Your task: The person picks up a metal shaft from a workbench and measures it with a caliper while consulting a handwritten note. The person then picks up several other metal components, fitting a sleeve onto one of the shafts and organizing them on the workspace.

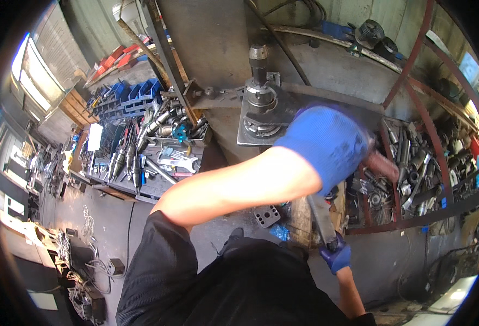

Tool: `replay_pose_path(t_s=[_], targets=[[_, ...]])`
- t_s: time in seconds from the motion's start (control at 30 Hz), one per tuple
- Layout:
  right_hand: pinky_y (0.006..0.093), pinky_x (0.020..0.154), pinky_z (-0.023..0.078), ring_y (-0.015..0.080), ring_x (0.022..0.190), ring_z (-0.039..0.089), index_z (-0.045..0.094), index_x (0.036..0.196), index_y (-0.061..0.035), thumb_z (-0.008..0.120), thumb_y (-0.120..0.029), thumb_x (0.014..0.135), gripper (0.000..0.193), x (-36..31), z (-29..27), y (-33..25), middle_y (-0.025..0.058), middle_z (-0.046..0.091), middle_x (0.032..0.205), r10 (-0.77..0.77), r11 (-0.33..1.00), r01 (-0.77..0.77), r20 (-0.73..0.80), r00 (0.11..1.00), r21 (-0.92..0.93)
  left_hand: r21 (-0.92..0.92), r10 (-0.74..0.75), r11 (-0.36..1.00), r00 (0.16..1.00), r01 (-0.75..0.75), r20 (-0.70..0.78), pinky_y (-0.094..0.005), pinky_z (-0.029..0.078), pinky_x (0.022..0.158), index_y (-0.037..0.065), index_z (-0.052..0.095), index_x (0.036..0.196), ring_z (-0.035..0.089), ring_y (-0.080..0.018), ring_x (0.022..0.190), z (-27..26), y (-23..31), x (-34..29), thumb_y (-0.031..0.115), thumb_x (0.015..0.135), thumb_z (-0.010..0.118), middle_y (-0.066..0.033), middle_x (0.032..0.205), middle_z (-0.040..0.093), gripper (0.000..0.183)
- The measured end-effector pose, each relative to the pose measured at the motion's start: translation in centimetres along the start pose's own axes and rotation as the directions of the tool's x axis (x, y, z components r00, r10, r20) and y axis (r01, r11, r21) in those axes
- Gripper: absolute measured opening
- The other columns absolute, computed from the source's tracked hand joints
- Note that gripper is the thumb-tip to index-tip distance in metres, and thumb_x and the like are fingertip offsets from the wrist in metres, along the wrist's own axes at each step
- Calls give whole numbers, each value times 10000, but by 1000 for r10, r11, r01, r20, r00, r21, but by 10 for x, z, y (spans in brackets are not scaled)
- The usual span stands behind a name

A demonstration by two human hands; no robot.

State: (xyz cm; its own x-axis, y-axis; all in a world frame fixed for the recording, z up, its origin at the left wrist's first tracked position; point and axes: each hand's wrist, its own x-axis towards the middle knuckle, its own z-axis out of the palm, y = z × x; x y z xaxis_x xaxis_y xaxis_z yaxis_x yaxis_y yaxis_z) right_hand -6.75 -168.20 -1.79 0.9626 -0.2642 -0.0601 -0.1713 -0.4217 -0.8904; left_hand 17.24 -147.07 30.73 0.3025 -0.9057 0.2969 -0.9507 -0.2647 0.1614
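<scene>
A tool holder point(260, 89) with a bright metal chuck top stands upright in a square metal fixture plate point(245, 138). A dark spanner point(278, 112) lies against the holder's collar and runs under my left hand point(329, 142), which wears a blue glove, is smeared by motion and looks closed over it. A reddish-brown round grip point(382, 164) sticks out past that hand. Lower down, my right hand point(336, 254), in a blue-purple glove, is wrapped round the end of a flat grey metal bar point(321, 217). The bar's upper end is hidden behind my left hand and wrist.
At left, a bench holds tool holders point(121, 160), open-end wrenches point(182, 163) and blue bins point(141, 89). A red-brown metal frame point(397, 201) at right surrounds piled metal parts. A block with holes point(266, 216) lies below, beside crumpled blue plastic point(279, 232). Cables trail on the floor.
</scene>
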Motion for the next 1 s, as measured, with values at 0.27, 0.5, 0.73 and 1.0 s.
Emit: replay_pose_path(t_s=[0.27,0.5,0.73,1.0], targets=[[307,731,523,127,827,643,666,1090,-22,768,-38,818,291,19,-51,15,42,704,922,88,948,-51,-106,991,314,342,-335,877,940,338,-69,-434,578,788,142,722,1091,717,-325,953,13,-21,72,128,872,618,-136,1005,732,243],[297,735,518,118,804,631,647,1133,-21,770,-68,816,343,43,-90,-4,30,688,917,54,901,-18,-70,996,434,291,-348,873,918,391,-188,-448,577,789,163,755,1011,718,-332,947,19,-33,58,174,856,661,-133,985,739,181],[318,749,541,159,812,662,605,1259,15,763,-68,778,513,48,-138,-62,74,705,988,-45,921,96,-142,989,377,260,-281,914,948,312,-147,-453,549,828,251,690,1252,686,-326,960,20,-32,48,283,848,694,-118,1030,720,405],[339,813,528,144,860,638,640,1217,49,836,-161,723,572,31,-210,-115,108,716,961,-253,955,244,-35,967,-169,183,209,968,957,-173,-199,-392,452,675,256,693,851,602,-273,721,16,-27,-19,350,625,816,-15,722,589,274]])
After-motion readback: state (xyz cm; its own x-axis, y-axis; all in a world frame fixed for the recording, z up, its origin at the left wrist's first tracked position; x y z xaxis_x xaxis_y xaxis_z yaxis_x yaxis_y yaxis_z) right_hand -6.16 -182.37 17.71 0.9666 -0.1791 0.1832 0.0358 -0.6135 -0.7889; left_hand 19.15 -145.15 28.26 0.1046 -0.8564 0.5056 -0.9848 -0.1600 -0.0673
